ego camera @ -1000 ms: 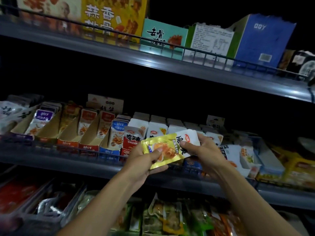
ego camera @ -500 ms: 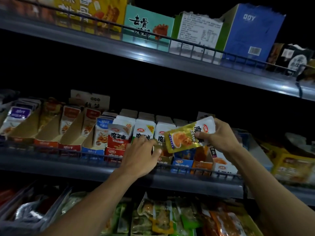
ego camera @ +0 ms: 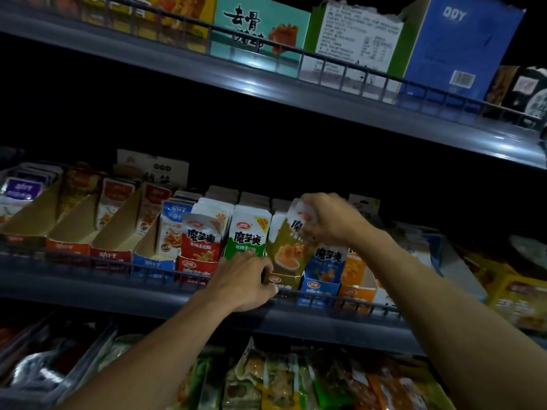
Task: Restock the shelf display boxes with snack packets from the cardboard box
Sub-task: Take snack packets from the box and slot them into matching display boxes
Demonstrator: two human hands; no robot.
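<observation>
Snack packet (ego camera: 291, 250), frame centre: right hand (ego camera: 328, 220) pinches its top; left hand (ego camera: 247, 281), fingers curled, grips the display box (ego camera: 281, 280) front.

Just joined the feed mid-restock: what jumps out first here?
The right hand grips a yellow packet by its top, lowering it into a display box at the middle shelf's front. The left hand rests on that box's front edge. Overhead, a blue carton stands on the top shelf.

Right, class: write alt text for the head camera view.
A person's right hand lowers a yellow-and-white snack packet into an olive cardboard display box on a grey metal shelf, while the left hand steadies the box front.
</observation>
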